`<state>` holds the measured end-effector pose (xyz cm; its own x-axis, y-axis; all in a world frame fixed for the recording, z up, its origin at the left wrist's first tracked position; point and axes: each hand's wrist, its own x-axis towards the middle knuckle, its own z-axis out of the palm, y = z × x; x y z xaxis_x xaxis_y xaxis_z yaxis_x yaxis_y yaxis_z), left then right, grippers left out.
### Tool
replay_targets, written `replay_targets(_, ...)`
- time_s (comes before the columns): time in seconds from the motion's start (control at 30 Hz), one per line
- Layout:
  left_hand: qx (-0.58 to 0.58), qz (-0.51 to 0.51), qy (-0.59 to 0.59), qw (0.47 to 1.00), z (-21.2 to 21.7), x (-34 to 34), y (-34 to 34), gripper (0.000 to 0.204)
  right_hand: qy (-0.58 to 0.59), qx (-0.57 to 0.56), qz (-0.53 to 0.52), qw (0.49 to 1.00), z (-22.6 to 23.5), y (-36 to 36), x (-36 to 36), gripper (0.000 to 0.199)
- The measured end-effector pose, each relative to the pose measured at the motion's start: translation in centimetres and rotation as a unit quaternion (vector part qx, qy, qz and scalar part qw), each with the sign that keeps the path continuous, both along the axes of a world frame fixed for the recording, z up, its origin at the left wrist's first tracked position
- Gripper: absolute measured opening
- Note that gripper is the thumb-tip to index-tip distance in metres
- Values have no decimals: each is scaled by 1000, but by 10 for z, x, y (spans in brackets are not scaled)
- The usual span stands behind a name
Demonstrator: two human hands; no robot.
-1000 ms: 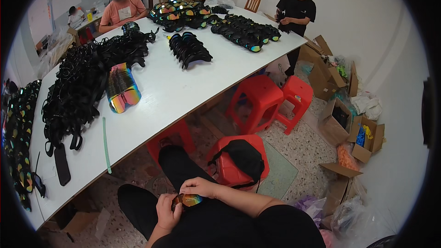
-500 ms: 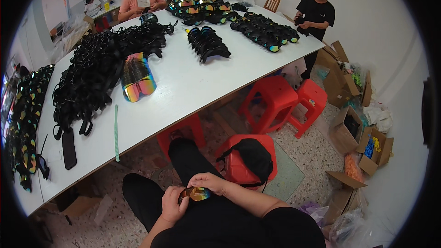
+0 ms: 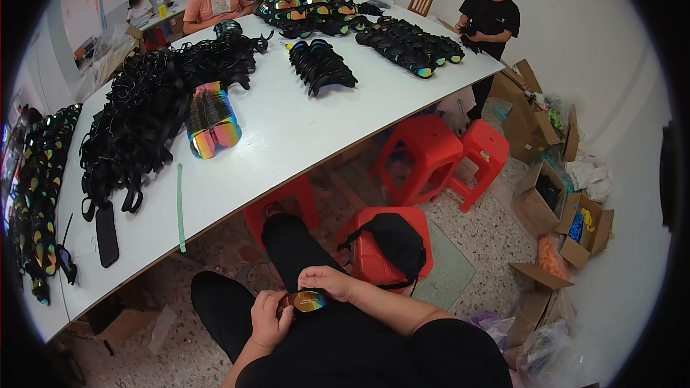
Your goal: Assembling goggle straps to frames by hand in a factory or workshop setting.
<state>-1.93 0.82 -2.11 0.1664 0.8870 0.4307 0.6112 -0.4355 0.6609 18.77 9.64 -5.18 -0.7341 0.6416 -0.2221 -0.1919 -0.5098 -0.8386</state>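
Note:
Over my lap I hold a mirrored goggle lens (image 3: 311, 302), orange turning to rainbow colours. My left hand (image 3: 269, 320) grips its left end between thumb and fingers. Along the upper edge, my right hand (image 3: 325, 282) is closed, with its fingertips bent over the lens and partly hidden. On the table ahead stands a row of similar rainbow lenses (image 3: 215, 133), packed tightly together. Beside that row lies a large heap of black straps and goggle frames (image 3: 140, 100).
The white table (image 3: 287, 133) also bears stacked black frames (image 3: 321, 68), finished goggles (image 3: 305, 11), a phone-like black slab (image 3: 107, 236) and a green strip (image 3: 180, 208). A black bag (image 3: 392, 244) lies on a red stool (image 3: 352, 233). Open cartons (image 3: 586, 233) line the right wall. Two people work across the table.
My right fingers have shifted slightly up and left along the lens, baring more of its mirrored face. My left hand keeps its grip. The view has shifted slightly.

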Motion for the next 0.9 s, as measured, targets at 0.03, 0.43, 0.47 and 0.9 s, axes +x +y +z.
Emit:
replay_targets(0.03,-1,0,-2,1000,0,-1,-1,31,-7,2,1,1000,1,0,-1,17)
replay_targets(0.43,-10,15,-8,1000,-2,-3,-2,32,-178,315,-167,917,61,75,19,11)
replay_targets(0.47,-4,11,-8,1000,-1,-3,-1,31,-137,339,-231,902,69,98,22,11)
replay_targets(0.9,-4,21,-5,1000,1,-2,2,33,-131,369,-146,909,67,76,-2,17)
